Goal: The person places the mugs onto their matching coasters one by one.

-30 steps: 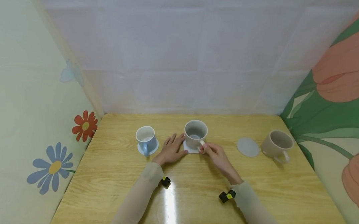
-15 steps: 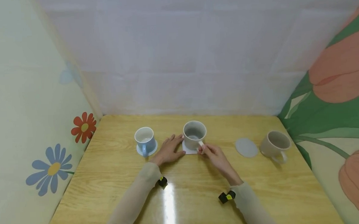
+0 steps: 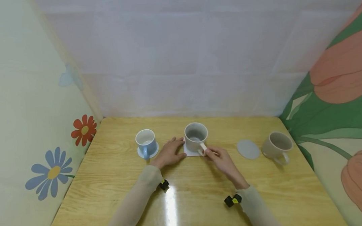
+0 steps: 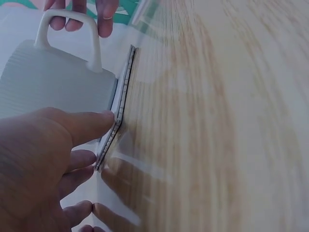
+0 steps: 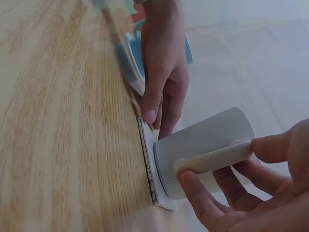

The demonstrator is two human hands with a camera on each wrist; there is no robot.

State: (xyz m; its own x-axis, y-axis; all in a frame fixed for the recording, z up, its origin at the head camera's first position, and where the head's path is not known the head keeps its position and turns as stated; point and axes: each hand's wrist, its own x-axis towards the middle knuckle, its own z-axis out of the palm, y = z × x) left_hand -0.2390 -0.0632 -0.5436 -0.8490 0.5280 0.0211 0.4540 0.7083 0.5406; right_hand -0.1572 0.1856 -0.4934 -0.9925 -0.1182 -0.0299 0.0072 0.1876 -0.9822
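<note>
A light grey mug [image 3: 195, 139] with a pale handle stands upright on a white square coaster [image 3: 188, 153] in the middle of the table. My right hand [image 3: 223, 161] has its thumb and curled fingers at the mug's handle [image 5: 217, 158], thumb at one end and index fingertip at the other in the right wrist view. Palm down, my left hand [image 3: 170, 153] lies left of the mug. Its thumb [image 4: 94, 126] and fingertips touch the coaster's edge. The mug body hides part of the coaster.
A blue mug [image 3: 150, 146] stands on a round pale coaster [image 3: 140, 154] at left. To the right, a beige mug [image 3: 272, 147] sits beside a round grey coaster [image 3: 248, 149]. White cloth [image 3: 178, 59] hangs behind the wooden table [image 3: 200, 199].
The grey mug's handle has turned slightly toward the front. My right hand has shifted a little toward me and to the right. The left hand stays at the coaster.
</note>
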